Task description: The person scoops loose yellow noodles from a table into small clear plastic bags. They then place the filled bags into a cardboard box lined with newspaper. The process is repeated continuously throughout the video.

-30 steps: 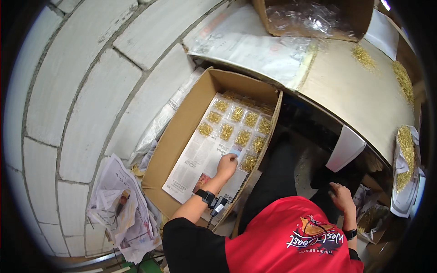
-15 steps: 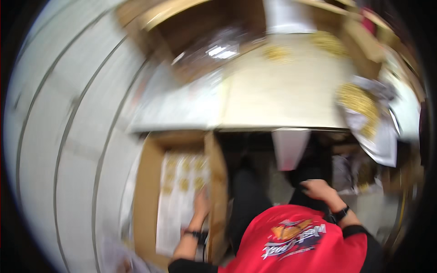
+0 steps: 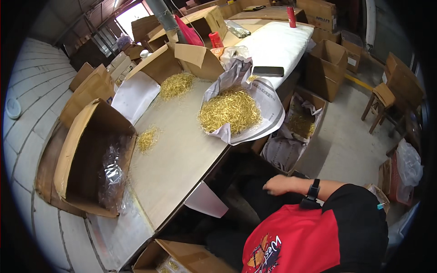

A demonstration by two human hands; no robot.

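My right hand (image 3: pixel 278 185) hovers over or rests on my dark-trousered leg, its fingers curled in; whatever it holds, if anything, is hidden. My left hand is out of the picture. Ahead on the table (image 3: pixel 182 150), a large heap of thin gold-coloured pieces (image 3: pixel 231 110) lies on a printed white plastic sheet (image 3: pixel 272 107). Two smaller heaps of the same pieces, one at the back (image 3: pixel 176 86) and one at the left (image 3: pixel 147 139), sit on the bare tabletop. Low at the front, a cardboard box (image 3: pixel 193 255) holds small clear bags with gold bits (image 3: pixel 170 265).
An open carton (image 3: pixel 79 154) with clear plastic bags (image 3: pixel 111 175) stands at the table's left. A dark phone (image 3: pixel 268 71) lies on the white far surface. Right of the table are a box of sheeting and gold pieces (image 3: pixel 300 125), an open carton (image 3: pixel 325 68) and a wooden stool (image 3: pixel 382 102).
My view has swung right and up, bringing the far table and room into sight. My left hand, earlier inside the front box, has left the picture. My right hand stays curled near my leg.
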